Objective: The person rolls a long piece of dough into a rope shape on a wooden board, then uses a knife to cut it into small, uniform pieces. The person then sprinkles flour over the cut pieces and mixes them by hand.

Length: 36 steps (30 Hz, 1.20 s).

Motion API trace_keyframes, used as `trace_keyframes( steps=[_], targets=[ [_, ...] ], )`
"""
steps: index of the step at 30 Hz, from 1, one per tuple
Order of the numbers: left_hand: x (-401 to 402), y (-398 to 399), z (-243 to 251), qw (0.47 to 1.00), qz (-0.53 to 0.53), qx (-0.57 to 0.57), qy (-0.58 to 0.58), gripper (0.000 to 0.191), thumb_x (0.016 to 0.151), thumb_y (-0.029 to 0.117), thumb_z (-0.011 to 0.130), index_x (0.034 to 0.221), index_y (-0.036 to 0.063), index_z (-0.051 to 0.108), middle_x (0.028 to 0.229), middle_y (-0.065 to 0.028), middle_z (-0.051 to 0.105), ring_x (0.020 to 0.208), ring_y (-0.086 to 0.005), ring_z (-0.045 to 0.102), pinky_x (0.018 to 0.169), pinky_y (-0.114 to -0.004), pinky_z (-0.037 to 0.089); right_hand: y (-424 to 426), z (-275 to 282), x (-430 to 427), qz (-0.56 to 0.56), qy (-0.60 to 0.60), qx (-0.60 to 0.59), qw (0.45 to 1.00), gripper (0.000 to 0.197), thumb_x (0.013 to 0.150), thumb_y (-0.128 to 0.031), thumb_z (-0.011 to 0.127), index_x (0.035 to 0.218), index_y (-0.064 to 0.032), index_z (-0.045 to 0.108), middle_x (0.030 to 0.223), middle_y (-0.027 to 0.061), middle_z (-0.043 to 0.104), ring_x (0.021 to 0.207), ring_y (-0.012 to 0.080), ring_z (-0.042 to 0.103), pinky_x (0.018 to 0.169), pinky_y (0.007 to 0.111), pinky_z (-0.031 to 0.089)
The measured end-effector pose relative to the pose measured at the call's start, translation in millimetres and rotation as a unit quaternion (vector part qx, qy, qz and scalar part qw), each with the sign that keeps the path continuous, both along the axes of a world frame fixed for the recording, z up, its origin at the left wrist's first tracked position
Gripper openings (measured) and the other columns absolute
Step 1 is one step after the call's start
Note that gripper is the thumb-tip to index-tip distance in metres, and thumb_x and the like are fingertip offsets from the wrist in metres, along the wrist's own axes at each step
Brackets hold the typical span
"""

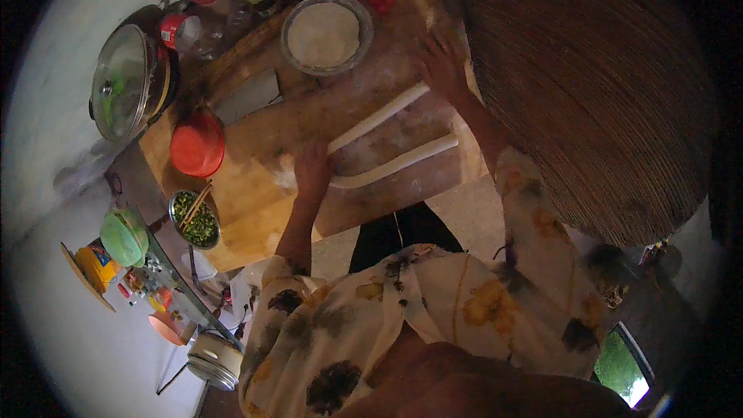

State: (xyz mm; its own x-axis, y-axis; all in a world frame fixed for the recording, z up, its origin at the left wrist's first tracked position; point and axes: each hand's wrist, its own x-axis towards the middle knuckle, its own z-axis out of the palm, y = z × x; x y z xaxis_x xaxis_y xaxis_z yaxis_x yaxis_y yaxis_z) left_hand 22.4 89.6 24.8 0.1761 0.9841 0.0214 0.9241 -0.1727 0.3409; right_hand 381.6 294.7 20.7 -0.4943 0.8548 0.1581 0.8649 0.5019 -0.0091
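Note:
Two long pale strips of dough lie on a wooden board. My left hand (314,168) rests at the left ends of both, palm down, covering part of the far strip (377,118). The near strip (397,168) curves from beside that hand towards the board's right edge. At the far strip's right end, my right hand (439,64) is spread over the board, its fingers apart. Whether either palm presses on dough is hidden. Beyond the strips stands a round metal bowl (285,40) with a pale, floury mass in it.
On the wooden board (244,209) stand a red plastic bowl (197,145) and a metal bowl of chopped greens (200,226) with chopsticks. A flat grey sheet (249,96) lies behind them. A glass-lidded pan (122,84) and bottles stand at the far left. A large ridged brown round surface (586,98) borders the right.

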Motion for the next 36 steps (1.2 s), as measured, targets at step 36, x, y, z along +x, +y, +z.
trace_keyframes(
  steps=[36],
  targets=[
    [-51,-36,26,0.982,0.19,-0.006,0.015,0.04,0.091,0.032,0.067,0.121,0.0071,0.058,0.117,-0.0189,0.064,0.1,-0.0438,0.063,0.083,-0.058,0.049,-92,-9,-26,0.043,0.262,-0.206,0.942,0.053,0.078,-0.026,0.077,0.128,-0.0132,0.063,0.138,0.0102,0.057,0.131,0.034,0.049,0.111,0.049,0.037]
  ],
)
